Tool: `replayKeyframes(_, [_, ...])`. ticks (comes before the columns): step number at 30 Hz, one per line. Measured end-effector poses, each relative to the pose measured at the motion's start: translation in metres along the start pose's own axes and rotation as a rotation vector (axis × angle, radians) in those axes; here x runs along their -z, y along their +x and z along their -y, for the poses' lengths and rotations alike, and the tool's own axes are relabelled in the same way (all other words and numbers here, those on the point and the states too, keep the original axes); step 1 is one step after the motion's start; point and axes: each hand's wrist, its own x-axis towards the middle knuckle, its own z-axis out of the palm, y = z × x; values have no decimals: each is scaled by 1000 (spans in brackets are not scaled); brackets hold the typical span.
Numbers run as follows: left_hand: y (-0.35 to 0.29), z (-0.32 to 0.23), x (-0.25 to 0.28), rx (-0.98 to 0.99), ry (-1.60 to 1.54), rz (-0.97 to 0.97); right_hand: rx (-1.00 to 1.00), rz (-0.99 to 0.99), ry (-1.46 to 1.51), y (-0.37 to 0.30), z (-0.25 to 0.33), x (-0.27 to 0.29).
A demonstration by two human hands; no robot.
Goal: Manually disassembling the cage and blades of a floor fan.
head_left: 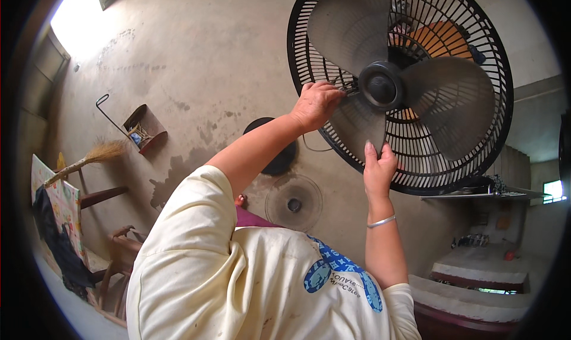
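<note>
A fan fills the upper right, with a black wire rear guard (476,36) and three dusty grey blades on a dark hub (380,85). My left hand (315,105) reaches up and curls its fingers on the guard's wires just left of the hub. My right hand (377,168), a silver bangle on its wrist, pinches the tip of the lower blade (357,123) with the fingers pointing up. The fan has no front guard on it. My cream shirt fills the lower middle of the view.
A round wire front guard (293,202) lies on the concrete floor beside a black round base (275,155). A long-handled dustpan (144,129), a straw broom (89,158) and a wooden chair (119,257) stand at left. Concrete steps (476,268) are at lower right.
</note>
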Motion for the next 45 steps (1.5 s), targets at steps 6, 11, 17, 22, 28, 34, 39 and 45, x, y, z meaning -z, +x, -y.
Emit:
replayKeyframes(6, [-14,27,-4,62,-190,-19,36,-17,-62,8,12,1])
replayKeyframes(11, [13,0,1,94,-322,19,-20,-1,16,9,7,0])
replayKeyframes(17, [8,28,-15,414,-594,130,-54,75,29,8,7,8])
replayKeyframes(22, [-13,36,-9,567,-957,178,-141,57,132,5,9,13])
replayKeyframes(28, [35,6,-11,290,-917,216,-182,104,166,10,12,12])
replayKeyframes(34, [14,36,-4,367,-755,311,-186,94,252,9,7,13])
replayKeyframes(39, [10,44,-2,414,-843,342,-170,98,297,8,10,12])
replayKeyframes(45, [39,17,-1,242,-953,333,-231,100,371,10,5,9])
